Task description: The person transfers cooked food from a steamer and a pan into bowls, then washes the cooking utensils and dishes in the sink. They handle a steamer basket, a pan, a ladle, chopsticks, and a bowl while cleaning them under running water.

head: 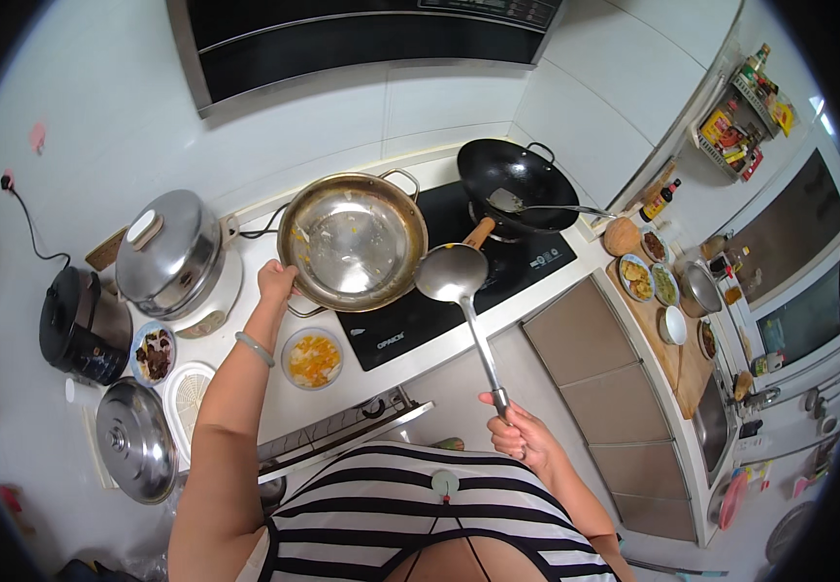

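My left hand [276, 282] grips the left edge of a two-handled stainless-steel pan [358, 244], close to its lower loop handle. Small yellow and white food scraps stick to the pan's inside. The pan is over the left end of the black cooktop [383, 338]; whether it rests there or is lifted I cannot tell. In my right hand [522, 436] is the long handle of a steel ladle [452, 273], its bowl beside the pan's right rim. Below the pan stands a bowl of chopped orange and white food [313, 359].
A black wok [518, 185] with a spatula [511, 200] in it stands at the cooktop's right. On the left are a lidded steel pot [168, 251], a dark cooker [85, 320] and a pan lid [136, 440]. Several dishes share a wooden board [689, 364] on the right. A drawer [347, 440] is open below.
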